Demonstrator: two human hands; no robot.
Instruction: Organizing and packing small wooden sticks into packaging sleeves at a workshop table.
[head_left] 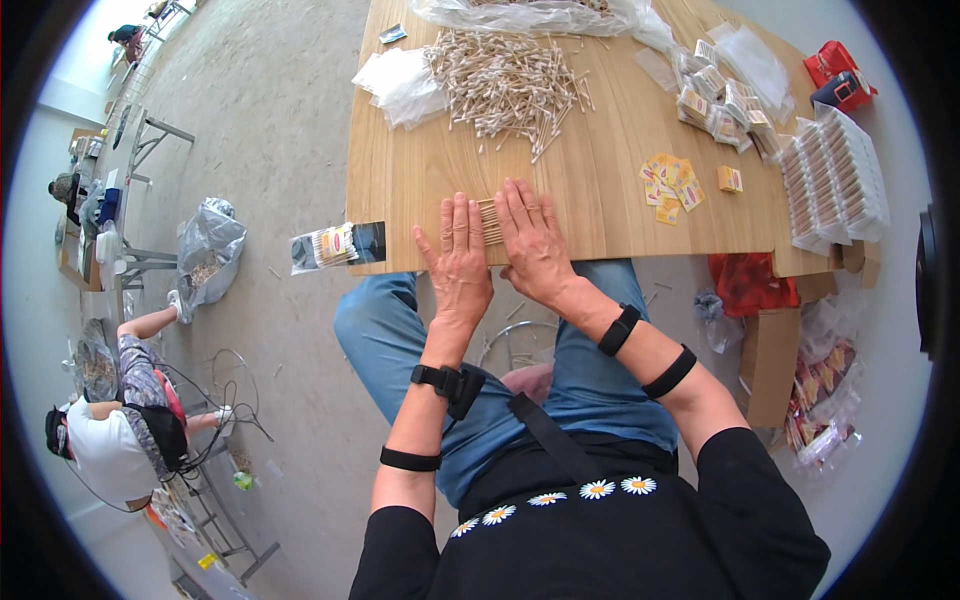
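Note:
My left hand (458, 255) and my right hand (534, 240) lie flat, fingers together, on the near edge of a wooden table (600, 200). Between them sits a small bundle of cotton swabs with wooden sticks (490, 221), pressed from both sides by the hands. Farther back on the table lies a large loose pile of the same swabs (505, 78). Both wrists and forearms wear black straps.
Clear plastic bags (400, 85) lie left of the pile. Yellow labels (672, 183) and rows of packed swab packets (835, 175) fill the table's right side. A filled packet (335, 245) hangs off the left edge. A person sits on the floor at far left (120, 420).

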